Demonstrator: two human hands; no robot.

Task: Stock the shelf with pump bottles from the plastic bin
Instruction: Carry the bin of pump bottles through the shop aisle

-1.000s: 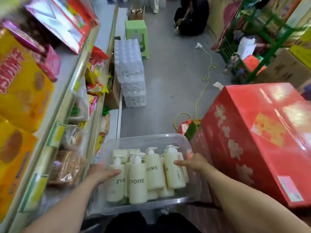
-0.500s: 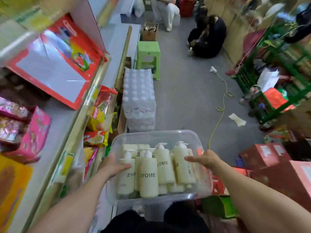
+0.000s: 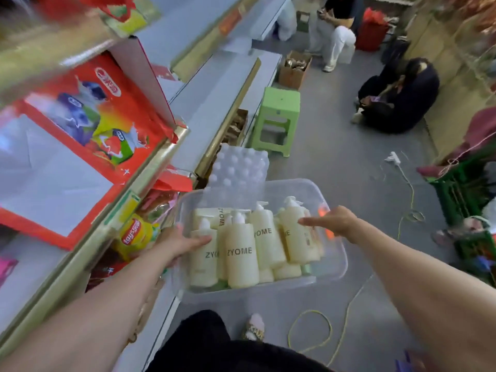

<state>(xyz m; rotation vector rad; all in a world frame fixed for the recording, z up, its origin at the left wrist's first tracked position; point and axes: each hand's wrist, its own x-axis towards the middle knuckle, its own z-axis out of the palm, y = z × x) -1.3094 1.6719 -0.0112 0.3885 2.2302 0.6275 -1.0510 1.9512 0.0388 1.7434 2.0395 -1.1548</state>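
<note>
A clear plastic bin (image 3: 332, 267) hangs in the air in front of me, carried by both hands. Several cream pump bottles (image 3: 241, 253) marked ZYOME stand packed inside it. My left hand (image 3: 182, 241) grips the bin's left rim, thumb lying over the edge against a bottle. My right hand (image 3: 331, 220) grips the right rim, thumb reaching in over the bottles. The shelf (image 3: 150, 167) with its gold edge runs along my left, loaded with red boxes and snack bags.
A wrapped pack of water bottles (image 3: 239, 170) and a green stool (image 3: 276, 119) stand on the floor ahead by the shelf. Two people (image 3: 397, 98) sit further down the aisle. A yellow cable (image 3: 349, 312) trails over the grey floor. Green crates (image 3: 461, 189) line the right.
The bin has risen and moved forward along the aisle in both hands. The big red box on the right has dropped out of view, and my view has tilted up.
</note>
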